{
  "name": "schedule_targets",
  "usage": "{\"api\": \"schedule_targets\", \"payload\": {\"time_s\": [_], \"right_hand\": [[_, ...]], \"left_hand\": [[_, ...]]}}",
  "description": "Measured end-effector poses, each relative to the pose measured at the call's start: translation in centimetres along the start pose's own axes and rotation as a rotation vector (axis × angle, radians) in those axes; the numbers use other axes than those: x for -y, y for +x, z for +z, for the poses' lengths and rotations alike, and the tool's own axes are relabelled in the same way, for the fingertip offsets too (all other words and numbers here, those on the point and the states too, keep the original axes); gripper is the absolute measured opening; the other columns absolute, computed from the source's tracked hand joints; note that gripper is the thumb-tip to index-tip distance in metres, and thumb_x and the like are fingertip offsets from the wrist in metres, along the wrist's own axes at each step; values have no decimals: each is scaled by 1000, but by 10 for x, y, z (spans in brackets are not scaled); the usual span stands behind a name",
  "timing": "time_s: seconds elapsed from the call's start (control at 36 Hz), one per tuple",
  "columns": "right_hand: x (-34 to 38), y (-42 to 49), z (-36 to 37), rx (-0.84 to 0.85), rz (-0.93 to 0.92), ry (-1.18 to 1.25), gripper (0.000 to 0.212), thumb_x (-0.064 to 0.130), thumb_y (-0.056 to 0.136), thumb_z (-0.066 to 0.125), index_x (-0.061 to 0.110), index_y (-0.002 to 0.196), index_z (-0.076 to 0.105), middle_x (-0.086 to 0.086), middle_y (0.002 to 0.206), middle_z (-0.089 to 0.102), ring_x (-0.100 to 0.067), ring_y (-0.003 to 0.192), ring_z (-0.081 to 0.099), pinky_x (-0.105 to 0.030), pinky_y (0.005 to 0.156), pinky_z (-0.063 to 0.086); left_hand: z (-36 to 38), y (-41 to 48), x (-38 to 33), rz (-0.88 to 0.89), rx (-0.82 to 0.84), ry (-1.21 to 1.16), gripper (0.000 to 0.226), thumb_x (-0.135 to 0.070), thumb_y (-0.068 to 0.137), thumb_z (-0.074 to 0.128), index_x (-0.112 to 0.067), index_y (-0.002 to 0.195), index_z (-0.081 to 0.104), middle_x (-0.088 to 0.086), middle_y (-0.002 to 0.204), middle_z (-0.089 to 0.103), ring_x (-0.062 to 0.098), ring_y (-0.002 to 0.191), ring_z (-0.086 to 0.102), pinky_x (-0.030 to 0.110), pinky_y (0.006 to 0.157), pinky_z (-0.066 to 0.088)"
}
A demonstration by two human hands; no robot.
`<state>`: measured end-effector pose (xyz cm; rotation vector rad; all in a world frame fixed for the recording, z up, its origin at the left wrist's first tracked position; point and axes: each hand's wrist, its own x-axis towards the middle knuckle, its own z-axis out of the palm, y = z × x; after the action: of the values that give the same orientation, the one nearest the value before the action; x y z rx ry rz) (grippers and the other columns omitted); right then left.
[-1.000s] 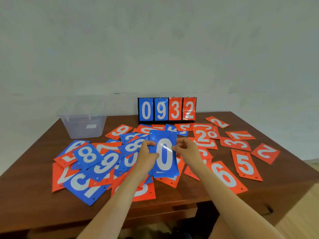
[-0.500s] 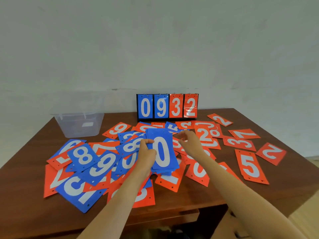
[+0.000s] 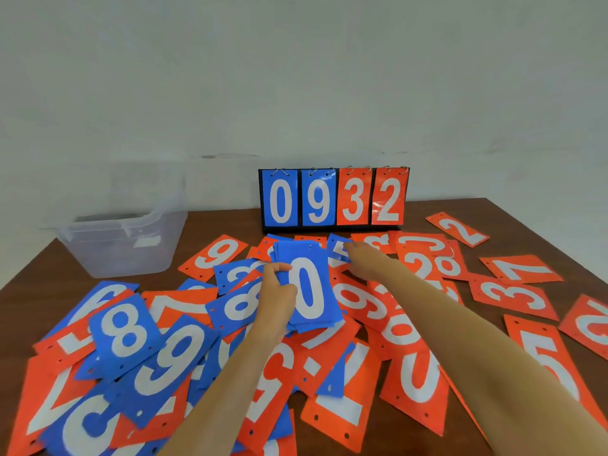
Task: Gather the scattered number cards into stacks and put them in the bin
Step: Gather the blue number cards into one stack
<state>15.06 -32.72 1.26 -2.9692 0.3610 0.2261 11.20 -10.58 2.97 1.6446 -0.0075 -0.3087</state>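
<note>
My left hand (image 3: 277,292) grips a small stack of blue cards (image 3: 307,284) with a white 0 on top, held just above the pile at the table's middle. My right hand (image 3: 367,262) reaches forward past the stack, its fingertips on a blue card (image 3: 339,246) lying near the scoreboard. Many blue and orange number cards (image 3: 158,350) lie scattered and overlapping across the table. The clear plastic bin (image 3: 125,245) stands at the back left.
A black flip scoreboard (image 3: 334,199) showing 0 9 3 2 stands at the back centre against the wall. Loose orange cards (image 3: 513,294) spread to the right edge of the brown wooden table (image 3: 29,291).
My right hand let go of the blue stack and reached forward to the blue card near the scoreboard. My left hand alone keeps the stack. The view has moved closer to the table.
</note>
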Motion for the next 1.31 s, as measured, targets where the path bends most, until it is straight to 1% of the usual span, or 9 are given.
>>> {"api": "schedule_targets", "payload": {"time_s": [0.14, 0.36, 0.47, 0.58, 0.69, 0.83, 0.94, 1.17, 1.31], "right_hand": [[5, 6, -3, 20, -37, -240, 61, 18, 96, 44, 11, 149, 15, -12, 123, 59, -26, 103, 61, -32, 80, 50], [18, -4, -16, 44, -66, -433, 43, 18, 96, 48, 10, 137, 38, -7, 111, 63, -18, 85, 60, -26, 69, 47], [22, -9, -17, 25, -40, -411, 45, 17, 94, 52, 9, 136, 36, -8, 105, 65, -18, 75, 58, -27, 67, 50], [28, -16, -15, -28, -44, -389, 51, 14, 97, 43, 3, 144, 26, -7, 88, 61, -14, 53, 44, -21, 47, 36], [26, -20, -13, -46, -54, -450, 35, 12, 97, 44, 7, 132, 44, -8, 91, 59, -18, 73, 59, -24, 66, 49], [16, -30, -19, -132, -36, -357, 40, 16, 95, 52, 13, 132, 39, -9, 114, 62, -23, 98, 64, -28, 80, 51], [15, -44, -22, -215, 93, -130, 29, 21, 95, 52, 14, 123, 48, -8, 111, 64, -24, 97, 64, -28, 72, 48], [22, -110, -57, -486, 99, 660, 22, 20, 97, 48, 7, 112, 58, -3, 105, 61, -23, 96, 61, -20, 62, 46], [36, -159, -66, -439, 101, 1351, 15, 19, 96, 53, 10, 108, 56, -3, 106, 66, -22, 97, 66, -38, 78, 56]], "left_hand": [[1, 8, 3, -28, 8, -31, 35, 6, 89, 46, -24, 107, 49, -4, 91, 58, 22, 81, 62, 49, 80, 52], [-3, 9, 8, -53, -28, -35, 37, 5, 89, 50, -25, 110, 48, -5, 101, 56, 17, 88, 64, 28, 57, 53], [-5, 8, 9, -60, -32, -45, 37, 6, 88, 50, -23, 111, 49, -5, 103, 57, 17, 90, 65, 34, 64, 56], [-7, 6, 9, -67, -36, -27, 38, 6, 88, 49, -24, 111, 49, -11, 94, 54, 13, 84, 63, 42, 74, 57], [-9, 3, 8, -65, -42, -30, 37, 7, 88, 49, -24, 109, 49, -11, 91, 54, 11, 79, 62, 46, 78, 55], [-11, -3, 5, -63, -36, -19, 37, 6, 89, 50, -24, 109, 49, -13, 91, 53, 12, 79, 62, 46, 78, 55], [-14, -12, -1, -42, -20, -26, 38, 8, 88, 47, -23, 109, 50, -10, 91, 54, 14, 79, 62, 47, 77, 55], [-23, -41, -15, 20, -64, 23, 41, 13, 86, 39, -21, 108, 47, -1, 80, 50, 11, 52, 45, 15, 34, 33], [-32, -64, -22, 42, -68, 11, 39, 10, 88, 41, -23, 109, 47, -6, 90, 52, 13, 71, 58, 21, 47, 46]]}}
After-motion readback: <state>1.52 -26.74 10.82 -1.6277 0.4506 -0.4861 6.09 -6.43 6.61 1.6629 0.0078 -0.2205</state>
